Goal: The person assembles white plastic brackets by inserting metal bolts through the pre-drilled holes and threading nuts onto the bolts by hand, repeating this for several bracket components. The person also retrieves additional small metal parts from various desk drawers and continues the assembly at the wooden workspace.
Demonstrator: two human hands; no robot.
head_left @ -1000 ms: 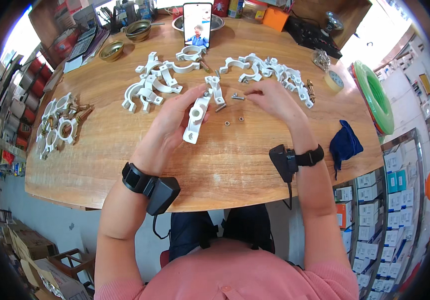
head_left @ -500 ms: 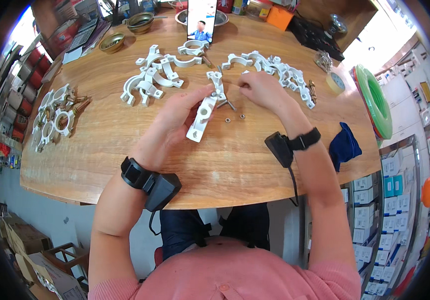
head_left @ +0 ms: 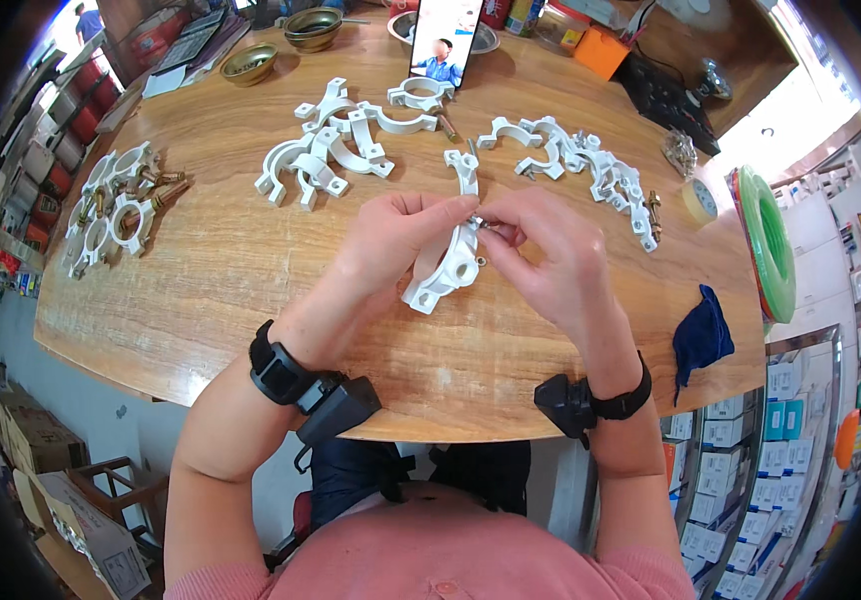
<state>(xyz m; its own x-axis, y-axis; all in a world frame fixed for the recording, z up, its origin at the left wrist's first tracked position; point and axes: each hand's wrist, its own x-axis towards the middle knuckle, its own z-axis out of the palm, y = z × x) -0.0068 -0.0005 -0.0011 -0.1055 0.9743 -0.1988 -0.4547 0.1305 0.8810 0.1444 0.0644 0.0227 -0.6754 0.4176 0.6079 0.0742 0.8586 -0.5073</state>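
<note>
Both hands meet above the wooden table (head_left: 251,310), and we take the white clamp part (head_left: 460,268) between them as the centre of our clock face. Our left hand (head_left: 391,245) is partly closed, gripping that part with the thumb across its upper end. Our right hand (head_left: 551,250) is curled, its thumb and fingertips pinched on a small metal fastener (head_left: 481,223) against the part; we cannot tell how far it is seated. At twelve o'clock, just beyond the fingertips, we see a second white piece (head_left: 465,175), though whether it is joined to the first is hidden. Farther out at twelve stands a phone (head_left: 446,40). Loose white half-clamps (head_left: 363,140) lie between ten and eleven, and a bunched white row (head_left: 601,170) between one and two. Bolted white rings (head_left: 117,228) cluster just past nine. We find a tape roll (head_left: 699,200) between two and three, a green coil (head_left: 773,240) near three and a navy pouch (head_left: 703,335) between three and four.
</note>
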